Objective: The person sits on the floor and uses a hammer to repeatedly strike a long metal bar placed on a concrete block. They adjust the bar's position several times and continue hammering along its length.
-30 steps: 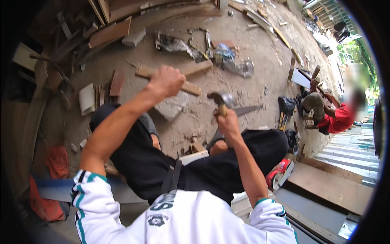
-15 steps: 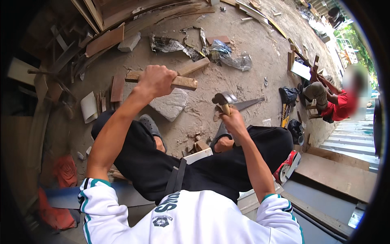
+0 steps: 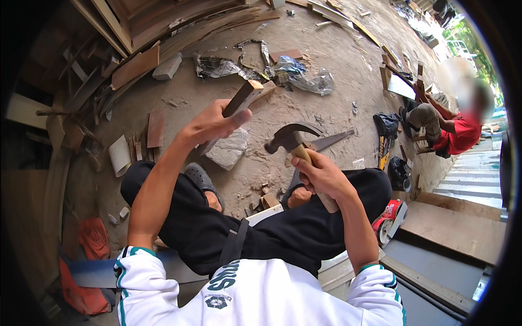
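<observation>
My left hand (image 3: 215, 122) is closed round a short wooden block (image 3: 242, 99), raised above a pale stone slab (image 3: 228, 149) on the ground. The block tilts, its far end up and to the right. In my right hand (image 3: 324, 176) is a claw hammer (image 3: 293, 138), gripped by its wooden handle above my right thigh. Its dark head points away from me, claw to the right. Beyond the hammer a handsaw (image 3: 333, 140) lies on the ground, partly hidden by it. Another piece of wood (image 3: 267, 91) lies past the stone, partly behind the held block.
Crumpled plastic sheeting (image 3: 310, 79) lies ahead on the dirt floor. Wood scraps (image 3: 136, 65) and planks pile up at the left. A person in a red shirt (image 3: 462, 133) sits at the right. A red power tool (image 3: 389, 220) stands beside my right knee.
My left hand has turned the wooden block from nearly level to a steep slant. My right hand has turned the hammer so its head shows side-on, and moved slightly nearer me.
</observation>
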Motion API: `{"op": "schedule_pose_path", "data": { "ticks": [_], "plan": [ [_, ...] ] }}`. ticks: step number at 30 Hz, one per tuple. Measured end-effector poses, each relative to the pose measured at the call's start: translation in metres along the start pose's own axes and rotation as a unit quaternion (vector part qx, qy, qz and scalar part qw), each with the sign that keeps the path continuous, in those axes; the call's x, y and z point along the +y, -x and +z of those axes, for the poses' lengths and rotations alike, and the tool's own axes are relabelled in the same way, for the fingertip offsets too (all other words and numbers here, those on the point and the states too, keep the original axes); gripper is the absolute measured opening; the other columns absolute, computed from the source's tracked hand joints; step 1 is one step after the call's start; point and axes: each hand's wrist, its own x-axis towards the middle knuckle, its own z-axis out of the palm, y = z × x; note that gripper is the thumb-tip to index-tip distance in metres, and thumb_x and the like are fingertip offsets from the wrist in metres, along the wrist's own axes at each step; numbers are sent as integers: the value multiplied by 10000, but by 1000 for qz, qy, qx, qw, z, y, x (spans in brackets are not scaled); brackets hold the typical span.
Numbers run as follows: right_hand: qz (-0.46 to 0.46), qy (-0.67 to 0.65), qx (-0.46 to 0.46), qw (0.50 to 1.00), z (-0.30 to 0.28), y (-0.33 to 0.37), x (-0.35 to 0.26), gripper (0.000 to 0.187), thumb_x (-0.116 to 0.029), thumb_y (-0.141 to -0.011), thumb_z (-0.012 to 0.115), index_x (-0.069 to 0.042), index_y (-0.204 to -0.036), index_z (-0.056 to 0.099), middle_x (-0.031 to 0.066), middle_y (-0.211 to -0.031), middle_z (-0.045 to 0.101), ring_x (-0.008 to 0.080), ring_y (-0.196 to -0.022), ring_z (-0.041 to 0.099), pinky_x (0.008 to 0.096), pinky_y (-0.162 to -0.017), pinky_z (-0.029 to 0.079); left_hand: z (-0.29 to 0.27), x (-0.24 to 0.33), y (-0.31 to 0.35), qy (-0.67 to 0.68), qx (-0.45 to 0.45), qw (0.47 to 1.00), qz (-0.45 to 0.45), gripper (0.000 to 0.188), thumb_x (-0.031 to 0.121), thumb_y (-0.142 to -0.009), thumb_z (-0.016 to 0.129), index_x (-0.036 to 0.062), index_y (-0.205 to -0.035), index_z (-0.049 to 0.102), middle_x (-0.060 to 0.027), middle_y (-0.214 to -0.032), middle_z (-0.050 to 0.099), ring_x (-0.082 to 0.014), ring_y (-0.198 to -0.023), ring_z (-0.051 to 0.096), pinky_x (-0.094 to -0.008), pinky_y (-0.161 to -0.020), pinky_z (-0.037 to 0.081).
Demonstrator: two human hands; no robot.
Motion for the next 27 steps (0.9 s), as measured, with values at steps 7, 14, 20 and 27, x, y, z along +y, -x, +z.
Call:
{"op": "schedule_pose_path", "data": {
  "ticks": [7, 14, 20, 27],
  "plan": [
    [-25, 249, -93, 964, -4, 8, -45, 426, -445, -994, 593, -26, -917, 573, -2, -621, 524, 88, -489, 545, 270, -450, 421, 21, 14, 0, 44, -21, 998, 34, 832, 853, -871, 289, 58, -949, 524, 13, -624, 456, -56, -478, 386, -244, -446, 335],
    [16, 318, -156, 935, -2, 10, -79, 462, -483, -992, 577, -23, -944, 575, 7, -621, 552, 108, -490, 565, 290, -465, 451, 26, 15, 4, -19, -57, 998, 3, 751, 774, -935, 318, 61, -838, 531, 26, -605, 419, -69, -471, 349, -257, -428, 285],
    [50, 288, -178, 939, -4, 12, -87, 451, -469, -1011, 546, -22, -957, 565, 2, -601, 538, 99, -479, 556, 283, -459, 442, 17, 13, -3, -31, -108, 993, -20, 784, 768, -938, 340, 38, -882, 621, 51, -592, 390, -54, -508, 372, -274, -450, 304],
    [74, 270, -159, 947, -2, 22, -82, 453, -464, -1017, 533, -17, -952, 571, 6, -604, 548, 100, -465, 546, 281, -451, 434, 29, 21, -12, -91, -113, 989, 40, 686, 735, -957, 362, 95, -764, 516, 70, -578, 347, -54, -477, 325, -275, -418, 272]
  ]
}}
